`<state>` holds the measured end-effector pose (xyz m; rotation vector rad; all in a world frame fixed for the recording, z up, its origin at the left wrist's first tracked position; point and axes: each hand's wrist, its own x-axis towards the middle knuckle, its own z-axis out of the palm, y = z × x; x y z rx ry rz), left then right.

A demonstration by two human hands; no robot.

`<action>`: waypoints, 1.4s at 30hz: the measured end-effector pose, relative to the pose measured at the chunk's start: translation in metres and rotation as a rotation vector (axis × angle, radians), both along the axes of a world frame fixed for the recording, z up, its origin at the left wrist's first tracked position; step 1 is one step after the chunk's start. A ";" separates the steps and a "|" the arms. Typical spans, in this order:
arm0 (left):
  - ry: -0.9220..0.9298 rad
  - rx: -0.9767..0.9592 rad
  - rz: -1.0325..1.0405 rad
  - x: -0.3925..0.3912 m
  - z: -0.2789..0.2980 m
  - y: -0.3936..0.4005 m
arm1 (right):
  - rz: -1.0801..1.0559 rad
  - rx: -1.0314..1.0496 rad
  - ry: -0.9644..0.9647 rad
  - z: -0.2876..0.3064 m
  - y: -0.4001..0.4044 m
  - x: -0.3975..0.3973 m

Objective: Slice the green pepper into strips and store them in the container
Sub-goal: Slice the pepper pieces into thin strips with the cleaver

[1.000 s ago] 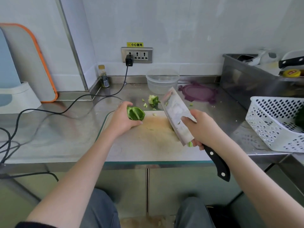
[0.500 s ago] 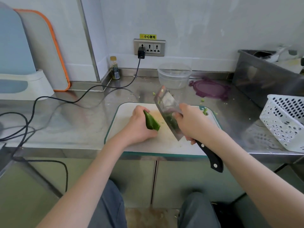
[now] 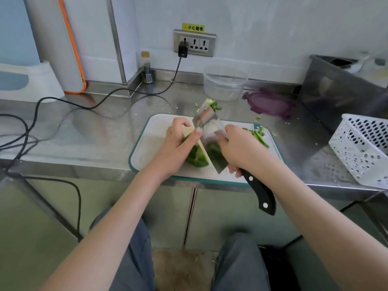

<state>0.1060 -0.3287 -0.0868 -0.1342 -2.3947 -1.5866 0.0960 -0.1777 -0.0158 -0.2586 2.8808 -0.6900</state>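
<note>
A piece of green pepper (image 3: 197, 157) lies on the white cutting board (image 3: 151, 143) with a teal rim. My left hand (image 3: 176, 148) holds it down with curled fingers. My right hand (image 3: 237, 148) grips a cleaver (image 3: 210, 133) by its black handle. The blade stands against the pepper's right side. Cut green strips (image 3: 259, 136) lie on the board behind my right hand. The clear round container (image 3: 225, 82) stands open at the back, by the wall, with its purple lid (image 3: 269, 102) flat beside it.
The pepper core and scraps (image 3: 212, 103) lie on the steel counter behind the board. A white perforated basket (image 3: 363, 148) sits at the right edge, a steel bin (image 3: 340, 89) behind it. A black cable (image 3: 84, 103) runs from the wall socket across the left counter. A small bottle (image 3: 147, 69) stands in the corner.
My left hand brought the pepper piece down flat onto the board nearer the front. The cleaver came down from a raised tilt to stand against the pepper. The view tipped downward.
</note>
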 end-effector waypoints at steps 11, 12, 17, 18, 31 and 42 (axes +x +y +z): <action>-0.105 -0.225 -0.266 0.000 -0.007 -0.010 | -0.009 -0.003 -0.020 0.007 0.005 -0.001; -0.130 -0.234 -0.287 0.000 -0.007 -0.012 | -0.026 -0.027 -0.005 0.008 0.009 -0.003; -0.073 -0.158 -0.119 -0.006 -0.012 -0.013 | -0.118 -0.102 -0.056 0.010 0.013 -0.012; -0.061 -0.150 -0.090 -0.006 -0.012 -0.013 | -0.112 -0.090 -0.040 0.011 0.011 -0.014; 0.005 -0.378 -0.035 0.002 -0.009 -0.005 | 0.051 0.098 0.001 0.007 -0.010 -0.017; -0.011 -0.388 -0.054 0.004 -0.005 -0.003 | 0.149 0.136 0.134 -0.001 -0.011 -0.022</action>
